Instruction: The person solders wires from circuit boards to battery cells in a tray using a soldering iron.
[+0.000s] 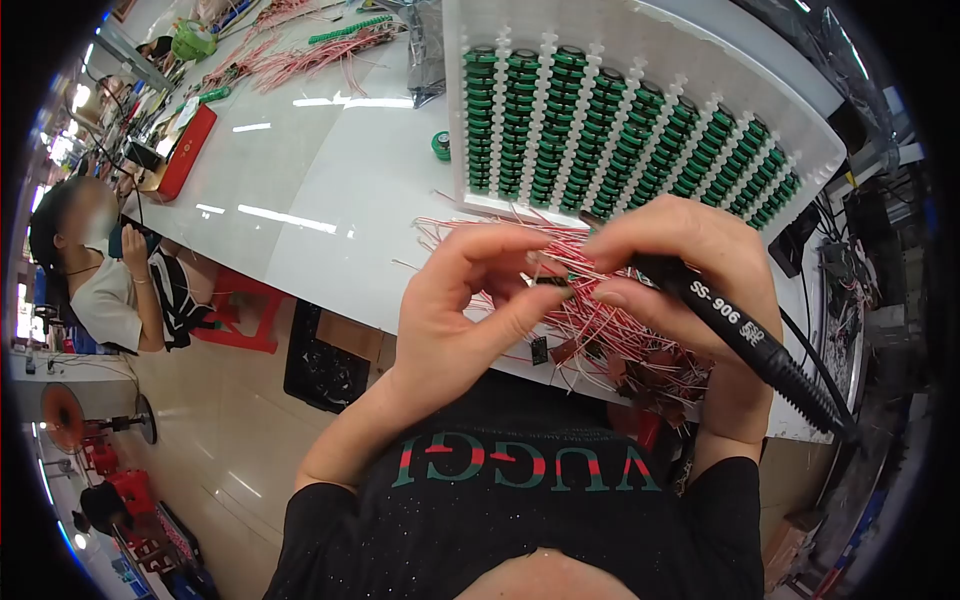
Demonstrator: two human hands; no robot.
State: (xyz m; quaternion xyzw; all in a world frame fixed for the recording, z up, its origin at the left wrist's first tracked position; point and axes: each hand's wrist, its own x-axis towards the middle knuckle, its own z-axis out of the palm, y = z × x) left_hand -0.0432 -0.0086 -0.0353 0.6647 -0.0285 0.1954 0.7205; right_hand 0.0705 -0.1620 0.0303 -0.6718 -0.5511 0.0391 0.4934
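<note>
At white table (372, 190): pinching small dark part (553, 282) in left hand (450, 300), gripping black tool (735, 325) in right hand (700, 245); apparently mid-piece, many loose wires (598, 325) remaining.

white table (350, 180) | white tray (640, 45) | red-and-white wires (612, 332) | red box (188, 155)

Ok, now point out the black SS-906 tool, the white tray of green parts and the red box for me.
Black SS-906 tool (745, 332): head view, on its handle.
White tray (690, 50): head view, on its bare upper part.
Red box (188, 154): head view, on its long red side.
</note>
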